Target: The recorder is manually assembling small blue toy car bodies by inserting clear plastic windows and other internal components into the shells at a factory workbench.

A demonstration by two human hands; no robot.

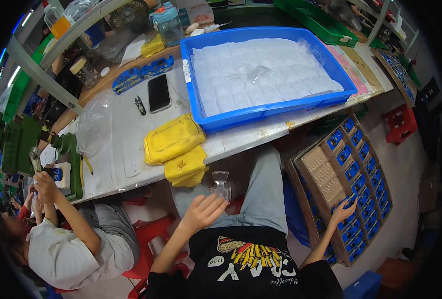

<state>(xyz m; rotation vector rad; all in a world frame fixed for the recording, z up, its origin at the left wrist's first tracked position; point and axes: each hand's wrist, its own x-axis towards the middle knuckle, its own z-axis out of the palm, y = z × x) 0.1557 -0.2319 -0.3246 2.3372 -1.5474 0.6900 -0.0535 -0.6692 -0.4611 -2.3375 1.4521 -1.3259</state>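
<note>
Fingers (212,203) of a seated person's left hand (201,213) are clamped on a clear plastic piece (221,185), held up above the lap just off the near edge of the counter (126,157). To the right, the right hand (341,213) reaches to a compartmented box (322,162) filled with rows of blue parts (359,182), its fingertips touching one of them; whether they grip it, one cannot tell. Several compartments at the box's far left side show bare brown bottoms.

On the counter, a large blue tray (276,107) stands far and to the right, lined with a white layer (281,55) on which a crumpled clear plastic item (257,74) lies. Two yellow bundles (175,138) sit at the near edge, against the tray's near left corner. Left of the tray lie a dark-screened phone (159,92) and, just beside it, small snips (140,105); farther off are blue car-shaped pieces (127,80) and a pale blue bottle (168,25). A clear plastic bag (94,124) rests toward the left

At far left, a co-worker in a white shirt (76,254) raises both hands beside a green machine (19,144)
</note>
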